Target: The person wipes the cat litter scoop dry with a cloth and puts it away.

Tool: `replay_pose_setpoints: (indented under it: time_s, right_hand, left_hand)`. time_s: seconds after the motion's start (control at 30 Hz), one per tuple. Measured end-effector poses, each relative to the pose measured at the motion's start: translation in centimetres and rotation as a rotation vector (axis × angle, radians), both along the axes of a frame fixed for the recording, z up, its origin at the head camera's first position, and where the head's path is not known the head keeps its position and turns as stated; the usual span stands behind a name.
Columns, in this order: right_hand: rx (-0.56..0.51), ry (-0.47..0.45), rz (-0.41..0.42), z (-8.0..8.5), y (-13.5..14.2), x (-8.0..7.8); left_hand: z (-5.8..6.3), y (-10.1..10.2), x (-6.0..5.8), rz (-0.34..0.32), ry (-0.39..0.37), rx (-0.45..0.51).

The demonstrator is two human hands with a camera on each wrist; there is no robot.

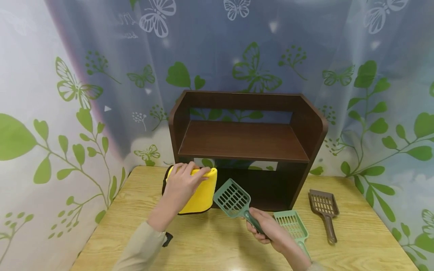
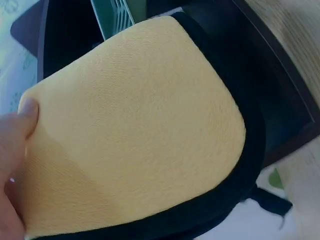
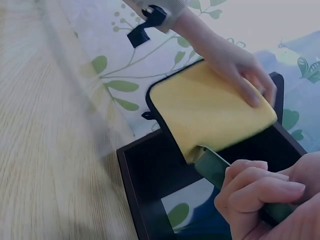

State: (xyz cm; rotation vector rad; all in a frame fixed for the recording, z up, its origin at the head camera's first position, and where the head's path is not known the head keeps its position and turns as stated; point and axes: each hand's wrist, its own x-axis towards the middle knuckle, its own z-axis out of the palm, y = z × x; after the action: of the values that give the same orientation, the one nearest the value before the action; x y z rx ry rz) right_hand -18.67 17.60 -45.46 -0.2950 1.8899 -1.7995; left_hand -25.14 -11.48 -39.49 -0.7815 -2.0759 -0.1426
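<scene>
My left hand (image 1: 183, 184) grips a folded yellow cloth (image 1: 202, 194) with black edging by its upper edge, in front of the shelf's left side. In the left wrist view the cloth (image 2: 145, 120) fills the middle, with the thumb (image 2: 29, 115) on its edge. My right hand (image 1: 266, 227) holds a dark green slotted litter scoop (image 1: 232, 197) by its handle, the head tilted up toward the cloth. The right wrist view shows the fingers curled round the scoop's handle (image 3: 212, 167), which overlaps the cloth's lower corner there.
A dark brown two-level shelf (image 1: 244, 139) stands at the back of the wooden table (image 1: 200, 248). Right of it lie a light green scoop (image 1: 291, 224) and a brown scoop (image 1: 323, 205). Leaf-patterned curtains (image 1: 101, 75) hang behind and at both sides.
</scene>
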Motion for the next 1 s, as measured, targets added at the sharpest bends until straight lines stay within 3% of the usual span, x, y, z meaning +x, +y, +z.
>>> replay_pose_setpoints:
  time_s: [0.1, 0.2, 0.43, 0.57, 0.67, 1.0]
  right_hand:
    - [-0.006, 0.000, -0.005, -0.1, -0.5, 0.0]
    - [-0.008, -0.005, -0.023, -0.2, -1.0, 0.0]
    - [-0.026, -0.004, -0.046, -0.2, -1.4, -0.3]
    - [-0.030, 0.011, -0.075, -0.2, -1.4, -0.4]
    - [-0.006, 0.018, -0.099, -0.2, -1.4, -0.4]
    - [0.031, 0.044, -0.087, -0.2, -1.8, -0.3]
  left_hand:
    - [0.2, 1.5, 0.0, -0.044, 0.051, -0.071]
    - [0.0, 3.1, 0.2, -0.087, 0.052, -0.121]
    - [-1.9, 6.3, 0.9, -0.168, -0.053, -0.161]
    - [-3.5, 7.2, 1.0, -0.164, -0.096, -0.188]
    - [-4.2, 7.4, 1.1, -0.158, -0.088, -0.206]
    - [-4.9, 7.7, 0.8, -0.133, 0.013, -0.222]
